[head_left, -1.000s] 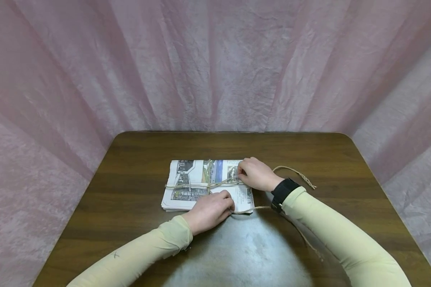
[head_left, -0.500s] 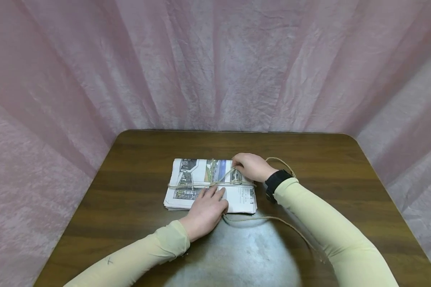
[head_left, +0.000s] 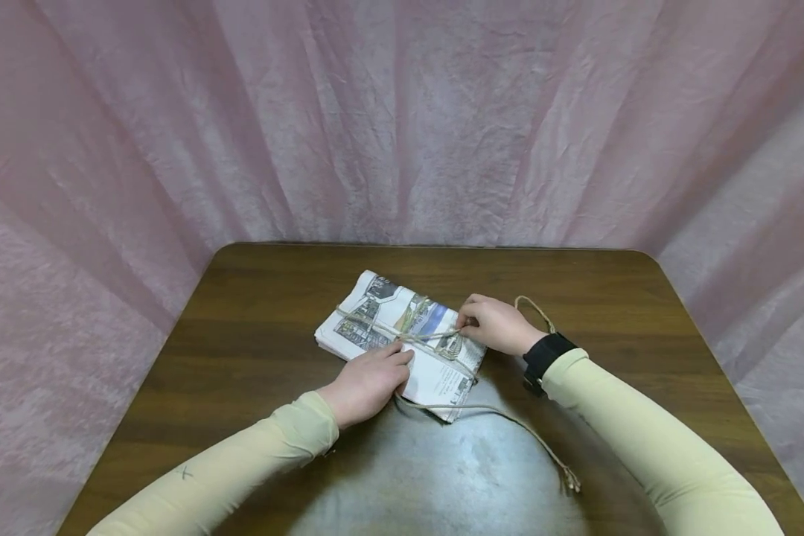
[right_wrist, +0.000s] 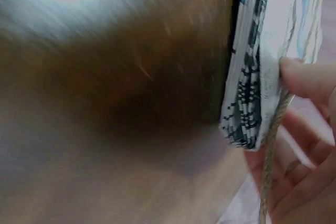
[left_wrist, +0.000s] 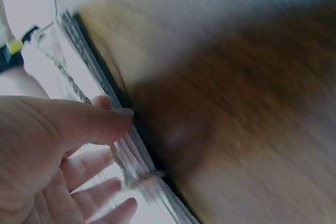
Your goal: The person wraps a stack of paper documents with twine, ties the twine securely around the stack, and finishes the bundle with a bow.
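A folded newspaper bundle [head_left: 435, 376] lies slanted on the table, wrapped crosswise with jute twine [head_left: 368, 322]. My left hand [head_left: 368, 378] rests over its near edge. In the left wrist view the twine [left_wrist: 65, 74] passes between the left thumb [left_wrist: 118, 120] and index finger, while the other fingers spread over the paper. My right hand [head_left: 502, 324] is at the bundle's right end and pinches the other length of twine [right_wrist: 270, 150] between thumb and fingers. That length runs to the crossing on top, close to the left fingertips.
One loose twine tail trails from my left hand to a frayed end [head_left: 569, 480] near the right forearm. Another loops behind the right wrist, partly hidden by the black watch [head_left: 546, 359]. The wooden table [head_left: 254, 298] ends at a pink curtain [head_left: 402, 149].
The bundle has turned clockwise, its left end moving away and its right end nearer. My left hand has shifted left with its twine. The right hand has moved slightly right and nearer.
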The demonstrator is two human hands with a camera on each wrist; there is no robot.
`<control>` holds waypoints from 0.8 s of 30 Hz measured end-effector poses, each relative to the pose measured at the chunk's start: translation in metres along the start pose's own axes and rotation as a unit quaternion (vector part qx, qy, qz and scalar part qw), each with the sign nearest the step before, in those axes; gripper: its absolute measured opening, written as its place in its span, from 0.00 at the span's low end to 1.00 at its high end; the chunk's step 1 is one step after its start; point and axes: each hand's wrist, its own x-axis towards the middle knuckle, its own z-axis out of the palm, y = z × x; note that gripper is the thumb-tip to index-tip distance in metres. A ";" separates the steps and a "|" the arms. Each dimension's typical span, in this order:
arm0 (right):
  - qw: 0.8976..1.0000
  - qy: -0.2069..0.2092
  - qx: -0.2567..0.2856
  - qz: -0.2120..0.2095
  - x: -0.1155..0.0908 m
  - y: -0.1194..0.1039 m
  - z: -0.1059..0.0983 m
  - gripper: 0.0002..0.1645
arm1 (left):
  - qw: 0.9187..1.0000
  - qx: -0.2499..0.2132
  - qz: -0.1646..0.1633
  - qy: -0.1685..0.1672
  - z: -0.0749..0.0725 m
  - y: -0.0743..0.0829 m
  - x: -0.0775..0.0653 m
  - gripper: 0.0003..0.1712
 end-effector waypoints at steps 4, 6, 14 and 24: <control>0.999 -0.006 0.015 0.037 -0.023 -0.005 -0.002 0.03 | 0.999 -0.031 0.028 0.015 0.000 -0.013 -0.002 0.15; 0.998 -0.014 0.019 0.050 -0.033 -0.008 -0.003 0.02 | 0.997 -0.074 0.013 0.015 -0.001 -0.018 -0.006 0.16; 0.999 -0.027 0.031 -0.008 -0.036 -0.005 -0.013 0.41 | 0.849 -0.453 -0.270 -0.021 -0.023 -0.006 -0.020 0.47; 0.994 -0.086 -0.034 -0.061 -0.027 -0.003 -0.009 0.35 | 0.934 -0.221 -0.252 -0.125 -0.019 0.003 -0.001 0.54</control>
